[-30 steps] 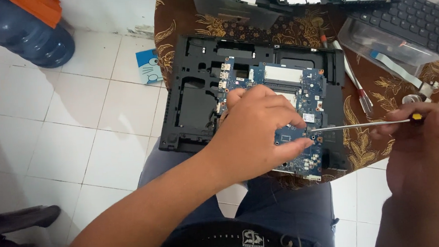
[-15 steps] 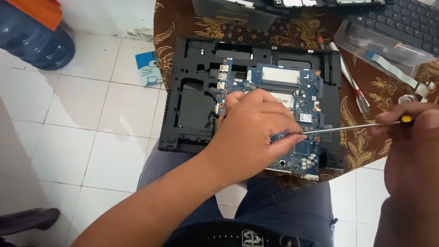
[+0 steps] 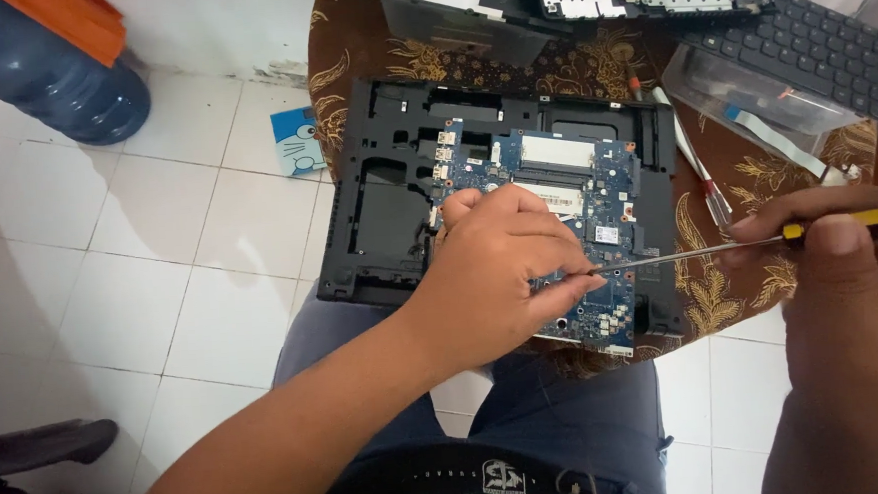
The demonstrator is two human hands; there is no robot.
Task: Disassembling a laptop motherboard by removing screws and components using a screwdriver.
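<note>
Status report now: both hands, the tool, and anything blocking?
Left hand resting on blue circuit board, fingers at screwdriver tip. Right hand gripping screwdriver. Left hand hides the tip contact.

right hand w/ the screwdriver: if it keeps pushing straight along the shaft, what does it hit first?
The right hand points the screwdriver leftward. Its tip already sits at the left hand's fingertips over the blue motherboard, so the left hand comes first, probably. Whether the tip touches the fingers or the board is unclear.

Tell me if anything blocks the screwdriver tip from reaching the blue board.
Nothing visible does. The screwdriver shaft runs clear from the right hand to the board; the left hand pinches at its tip.
</note>
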